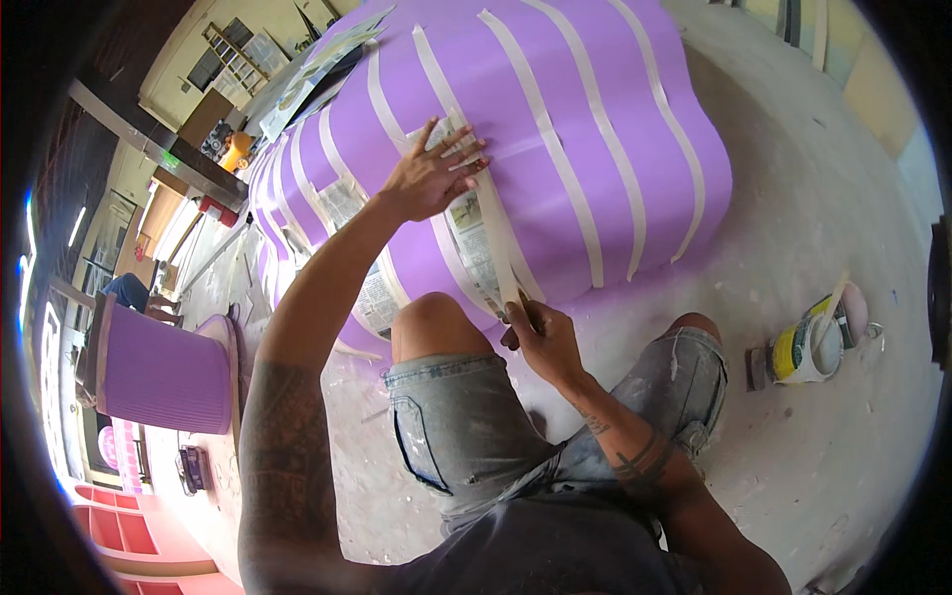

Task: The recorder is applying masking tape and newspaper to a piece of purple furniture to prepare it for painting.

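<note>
A large, wavy purple form [506, 134] lies in front of me, crossed by several pale strips of masking tape. My left hand [436, 177] rests on it with fingers spread, pressing over a tape strip and a newspaper piece [469, 230]. Lower down, my right hand [545, 342] pinches the near end of a masking tape strip [503, 260], close to the form's lower edge. That strip runs along the newspaper's right side, up toward my left hand. More newspaper [377, 297] sits between tape strips farther left. My right fingertips partly hide the tape end.
On the floor at right stands a paint-stained container [808, 347] with a flat stick or brush [831, 309] in it. A ridged purple drum-shaped piece [164, 367] is at left, above pinkish-red shelving [119, 531]. Flat sheets [312, 79] lie on the form's far left.
</note>
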Demonstrator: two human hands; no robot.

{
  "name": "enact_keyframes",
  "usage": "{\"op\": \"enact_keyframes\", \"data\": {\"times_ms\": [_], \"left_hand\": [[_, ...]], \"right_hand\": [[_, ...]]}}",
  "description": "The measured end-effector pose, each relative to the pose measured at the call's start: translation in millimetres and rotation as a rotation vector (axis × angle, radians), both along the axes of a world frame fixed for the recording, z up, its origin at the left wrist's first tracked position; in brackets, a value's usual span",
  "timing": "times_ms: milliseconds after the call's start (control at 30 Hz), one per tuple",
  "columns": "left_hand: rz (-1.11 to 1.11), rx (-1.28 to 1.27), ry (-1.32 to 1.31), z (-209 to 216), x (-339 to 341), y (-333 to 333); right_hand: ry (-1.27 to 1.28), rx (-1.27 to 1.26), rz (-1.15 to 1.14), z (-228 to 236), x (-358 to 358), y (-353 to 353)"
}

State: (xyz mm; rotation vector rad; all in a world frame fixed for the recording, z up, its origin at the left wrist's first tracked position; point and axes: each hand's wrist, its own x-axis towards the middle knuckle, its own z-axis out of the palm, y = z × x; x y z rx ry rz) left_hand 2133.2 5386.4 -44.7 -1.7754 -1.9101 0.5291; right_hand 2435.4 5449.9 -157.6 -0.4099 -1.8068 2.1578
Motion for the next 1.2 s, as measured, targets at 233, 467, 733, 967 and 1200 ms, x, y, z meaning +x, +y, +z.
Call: {"op": "enact_keyframes", "data": {"times_ms": [233,467,733,967,1200], "left_hand": [[0.067,0.125,-0.101,-17,1,-8],[0.073,0.04,-0.226,-17,6,-3],[0.068,0.115,-0.195,-27,12,-7],[0.169,0.117,-0.178,-34,26,-4],[0.174,0.174,-0.194,-52,40,-7]], "right_hand": [[-0.001,0.016,-0.016,4,0,3],[-0.008,0.122,-0.058,-3,8,1],[-0.058,0.44,-0.074,-41,-8,8],[-0.086,0.455,-0.073,-46,-11,9],[-0.156,0.495,-0.025,-71,-22,18]]}}
